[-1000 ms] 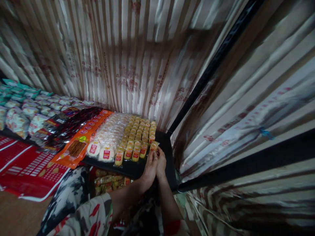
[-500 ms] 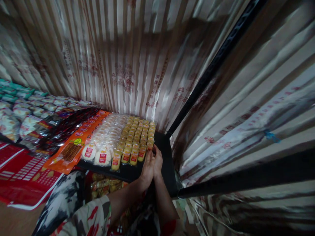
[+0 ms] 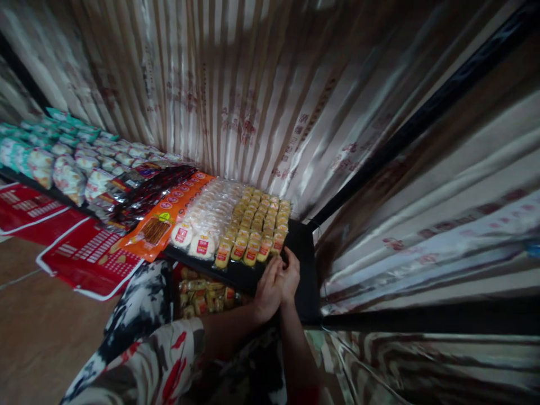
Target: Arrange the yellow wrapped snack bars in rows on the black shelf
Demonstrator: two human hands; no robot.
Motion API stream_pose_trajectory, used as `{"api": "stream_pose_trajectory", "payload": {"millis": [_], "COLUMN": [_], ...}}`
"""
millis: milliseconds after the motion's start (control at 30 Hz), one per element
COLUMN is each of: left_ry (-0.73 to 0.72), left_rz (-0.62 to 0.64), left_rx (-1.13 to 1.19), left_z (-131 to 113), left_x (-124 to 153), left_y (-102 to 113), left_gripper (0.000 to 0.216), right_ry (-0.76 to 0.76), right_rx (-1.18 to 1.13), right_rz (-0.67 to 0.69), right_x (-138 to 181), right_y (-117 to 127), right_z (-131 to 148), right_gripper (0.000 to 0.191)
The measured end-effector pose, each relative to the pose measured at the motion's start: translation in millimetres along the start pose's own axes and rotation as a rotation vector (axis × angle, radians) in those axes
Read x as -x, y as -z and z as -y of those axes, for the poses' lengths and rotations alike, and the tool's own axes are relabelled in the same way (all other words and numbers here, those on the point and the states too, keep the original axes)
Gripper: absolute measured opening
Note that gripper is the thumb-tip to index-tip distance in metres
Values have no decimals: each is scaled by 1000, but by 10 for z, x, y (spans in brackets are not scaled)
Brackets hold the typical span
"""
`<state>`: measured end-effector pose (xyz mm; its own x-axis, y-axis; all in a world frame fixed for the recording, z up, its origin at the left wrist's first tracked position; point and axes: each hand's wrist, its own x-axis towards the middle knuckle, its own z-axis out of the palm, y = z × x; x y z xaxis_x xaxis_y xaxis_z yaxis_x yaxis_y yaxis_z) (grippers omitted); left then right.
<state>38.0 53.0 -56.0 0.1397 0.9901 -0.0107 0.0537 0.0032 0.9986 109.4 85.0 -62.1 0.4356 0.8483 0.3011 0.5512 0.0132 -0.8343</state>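
My left hand [image 3: 268, 289] and my right hand [image 3: 291, 274] are pressed side by side over the front right of a black shelf [image 3: 302, 270]. Their fingertips reach the near end of the rightmost row of small yellow snack packets [image 3: 257, 225]. The fingers are curled and blurred, so I cannot make out whether a packet sits between them. The yellow packets lie in several neat rows running away from me. To their left lie rows of round white packets with red labels [image 3: 202, 222].
Further left lie an orange packet [image 3: 157, 229], dark packets [image 3: 145, 194] and green-white bags [image 3: 63, 157]. Red printed sheets [image 3: 86, 256] hang off the shelf front. More packets [image 3: 202, 293] fill a lower shelf. Striped shiny sheeting [image 3: 236, 84] and a black post [image 3: 422, 118] close the corner.
The camera view has swung, so the shelf now sits further right and higher. Both hands stay together at the front of the rightmost yellow row and have drawn slightly back from it.
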Motion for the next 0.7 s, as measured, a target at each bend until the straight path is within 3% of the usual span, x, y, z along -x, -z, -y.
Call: {"api": "stream_pose_trajectory", "payload": {"millis": [200, 400, 500, 700], "left_ry": [-228, -87, 52, 396], "left_rz": [73, 87, 3, -208], "left_rx": [-73, -74, -134, -356], "left_z": [-144, 22, 277, 796], "left_x": [675, 1245, 1235, 807], "left_y": [507, 1157, 1380, 1632], "left_gripper": [40, 33, 30, 30], "right_ry": [-33, -52, -139, -201], "right_rx": [-129, -206, -188, -42], "right_rz": [75, 329, 447, 603], "right_x": [742, 1486, 1636, 1604], "right_y": [55, -183, -437, -920], "right_z": [217, 263, 225, 117], "right_gripper": [41, 34, 38, 34]}}
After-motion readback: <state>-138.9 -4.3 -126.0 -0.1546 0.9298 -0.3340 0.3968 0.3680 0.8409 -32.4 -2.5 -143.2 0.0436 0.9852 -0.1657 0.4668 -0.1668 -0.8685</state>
